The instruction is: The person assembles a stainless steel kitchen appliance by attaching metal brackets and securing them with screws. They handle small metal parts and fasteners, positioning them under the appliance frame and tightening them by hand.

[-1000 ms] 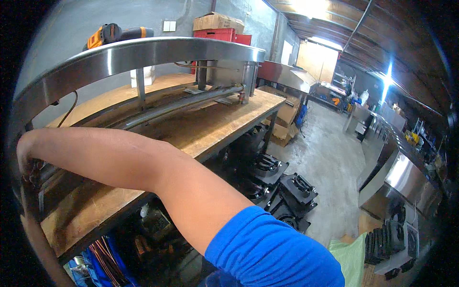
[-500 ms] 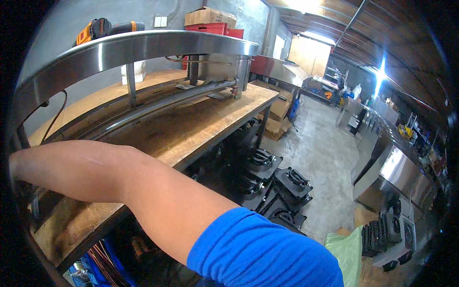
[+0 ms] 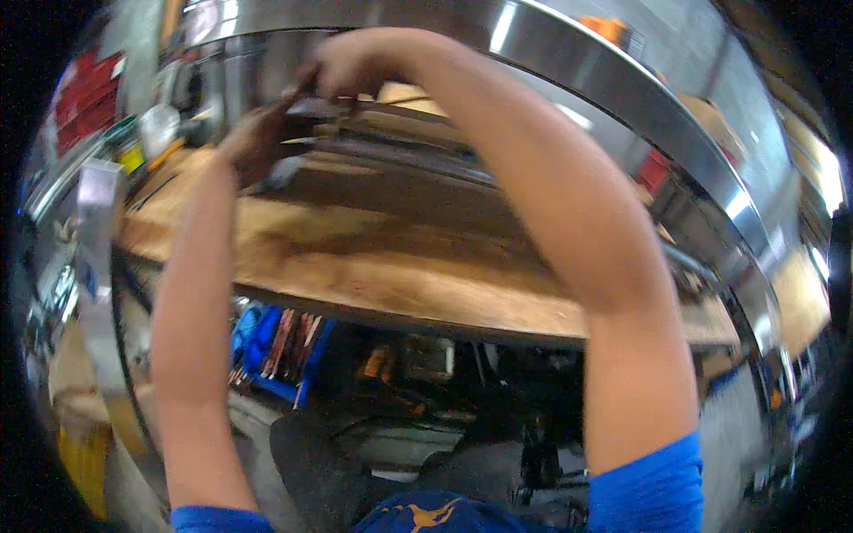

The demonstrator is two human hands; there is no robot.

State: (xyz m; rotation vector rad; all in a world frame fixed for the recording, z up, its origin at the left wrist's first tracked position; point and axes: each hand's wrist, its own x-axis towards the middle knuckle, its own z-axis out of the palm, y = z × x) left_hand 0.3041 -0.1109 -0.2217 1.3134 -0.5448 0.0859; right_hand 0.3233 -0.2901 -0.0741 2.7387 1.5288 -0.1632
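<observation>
Both my hands reach up to the left end of a steel-banded frame (image 3: 569, 67) that stands on a wooden workbench (image 3: 400, 280). My right hand (image 3: 360, 67) is bent over just under the band, its fingers curled around something I cannot make out. Just below and to the left, my left hand (image 3: 267, 138) is raised with its fingertips close to those of the right. Motion smears its fingers, and whatever lies between the hands is hidden. A long metal pipe (image 3: 418, 160) runs inside the frame, to the right of my hands.
Under the bench sits a blue container (image 3: 306, 360) with thin copper-coloured rods. Red crates (image 3: 89, 98) stand at the far left, near an upright steel post (image 3: 98, 222). An orange tool (image 3: 604, 28) shows beyond the band, and a cardboard box (image 3: 711, 124) is at the right.
My view has swung left to face the bench squarely. Both forearms and hands now show; before, one arm crossed the view with its hand out of sight at the left rim.
</observation>
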